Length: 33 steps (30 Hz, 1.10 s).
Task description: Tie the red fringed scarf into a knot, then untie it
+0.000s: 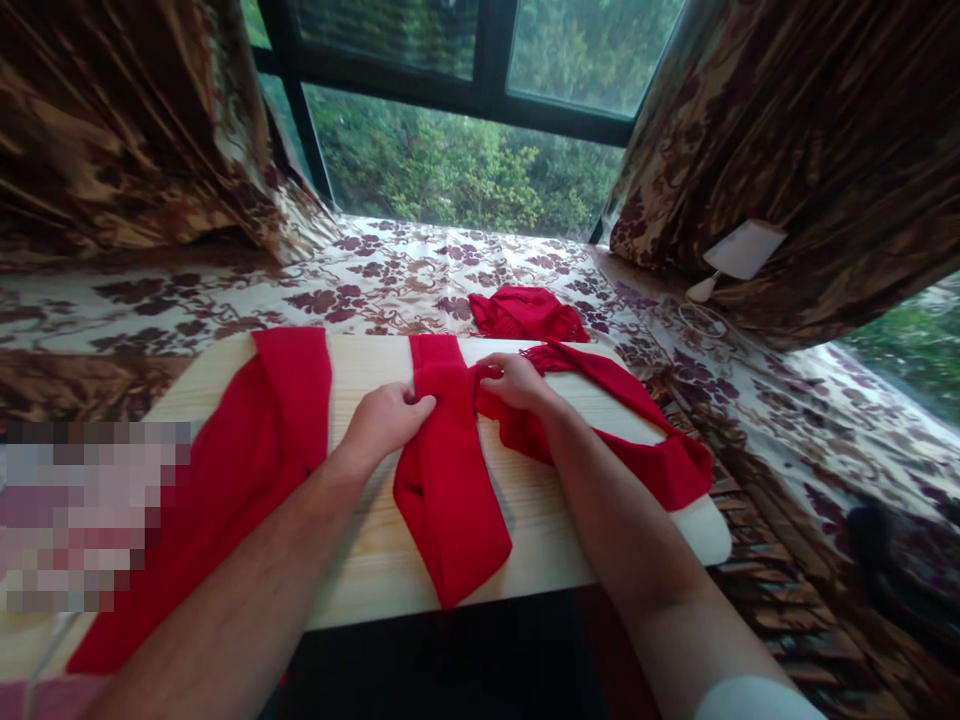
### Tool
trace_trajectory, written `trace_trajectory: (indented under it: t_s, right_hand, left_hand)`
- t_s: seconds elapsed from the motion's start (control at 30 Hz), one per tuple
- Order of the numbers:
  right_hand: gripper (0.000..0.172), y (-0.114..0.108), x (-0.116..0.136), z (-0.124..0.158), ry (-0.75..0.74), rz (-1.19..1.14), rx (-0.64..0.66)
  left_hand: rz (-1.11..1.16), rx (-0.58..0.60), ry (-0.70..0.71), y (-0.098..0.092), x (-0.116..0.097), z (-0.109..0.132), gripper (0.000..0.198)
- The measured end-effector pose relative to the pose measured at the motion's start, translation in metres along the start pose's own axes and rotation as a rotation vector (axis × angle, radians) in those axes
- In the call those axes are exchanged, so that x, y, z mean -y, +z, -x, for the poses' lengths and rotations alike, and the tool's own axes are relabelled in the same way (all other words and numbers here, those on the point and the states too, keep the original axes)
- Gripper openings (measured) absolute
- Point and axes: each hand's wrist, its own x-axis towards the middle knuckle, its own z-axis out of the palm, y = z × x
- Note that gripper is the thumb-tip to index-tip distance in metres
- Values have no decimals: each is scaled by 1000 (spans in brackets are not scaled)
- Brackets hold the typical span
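1. The red strip (pixel 456 440) lies on the pale wooden table (pixel 367 500), running from just beyond the left fingertips back toward the person and ending in a folded, pointed corner.
2. The left hand (pixel 386 418) rests at the strip's near-left edge, thumb over the fabric and the other fingers curled beside it; I cannot tell whether they grip underneath.
3. The right hand (pixel 517 380) seems to pinch a red length (pixel 667 465) just beside the strip. That length loops away to the right of these fingers, its fringe (pixel 536 352) just past the knuckles; whether it joins the strip is hidden.
4. A wider red cloth (pixel 262 440) lies left of the left fingers, and a red bundle (pixel 529 312) sits beyond the right fingers on the floral cover (pixel 420 265).
5. To handle this well, I would press the strip flat with the left thumb, draw the right-hand fabric gently sideways, smooth creases between both sets of fingertips, and leave the looped part slack.
6. No brand, label or writing is readable; the area far left of the left fingers is blurred out.
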Motion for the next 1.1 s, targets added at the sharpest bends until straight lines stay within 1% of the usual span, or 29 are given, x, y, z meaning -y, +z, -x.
trace_trajectory:
  t_s: [0.03, 0.07, 0.17, 0.23, 0.3, 0.37, 0.4, 0.43, 0.5, 0.57, 0.63, 0.7, 0.73, 0.77, 0.83, 0.9, 0.97, 1.0, 1.1]
  right_hand:
    - [24, 2, 1, -2, -6, 15, -26]
    - [19, 1, 3, -4, -15, 35, -62]
    - [25, -7, 12, -4, -20, 157, -206]
    - [23, -13, 21, 3, -33, 301, -259]
    - [24, -17, 30, 15, -68, 433, -286]
    - [25, -18, 38, 30, -67, 492, -306]
    - [25, -18, 40, 39, -43, 491, -286]
    - [27, -17, 42, 47, -12, 471, -231]
    - [38, -18, 44, 64, 53, 406, -51]
    - [47, -20, 43, 82, 102, 342, 118]
    - [52, -22, 42, 99, 162, 292, 229]
    - [55, -22, 42, 116, 205, 243, 313]
    - [55, -21, 41, 123, 208, 203, 346]
    - [54, -19, 41, 130, 199, 149, 363]
    - [47, -13, 40, 140, 170, -12, 352]
    - [38, -5, 41, 147, 169, -225, 323]
    - [30, 1, 46, 149, 165, -432, 275]
    - [27, 3, 50, 149, 147, -514, 245]
    - [24, 3, 68, 150, 57, -652, 143]
  left_hand:
    - [9, -12, 16, 1, 1, 0, 32]
    - [24, -27, 35, 3, 1, 0, 29]
    - [72, -68, 63, 9, 4, -1, 21]
    - [84, -80, 45, 13, 7, -3, 22]
    - [79, -64, 25, 15, 9, -6, 28]
    - [75, -36, 22, 16, 10, -9, 32]
    - [75, -27, 25, 15, 10, -10, 32]
    - [80, -20, 29, 15, 9, -11, 31]
    - [121, 8, 21, 11, 5, -10, 27]
    - [185, 28, -1, 4, 0, -3, 24]
    - [205, -18, 5, -5, -7, 12, 25]
    - [158, -91, 42, -13, -13, 32, 26]
    - [131, -103, 59, -16, -16, 44, 28]
    - [116, -95, 66, -17, -18, 56, 28]
    - [139, -64, 61, -15, -20, 79, 30]
    - [242, -71, 28, -9, -20, 99, 30]
    - [423, -83, -50, -2, -20, 115, 32]
    - [537, -71, -102, 1, -21, 120, 33]
    - [880, -9, -248, 6, -24, 130, 34]
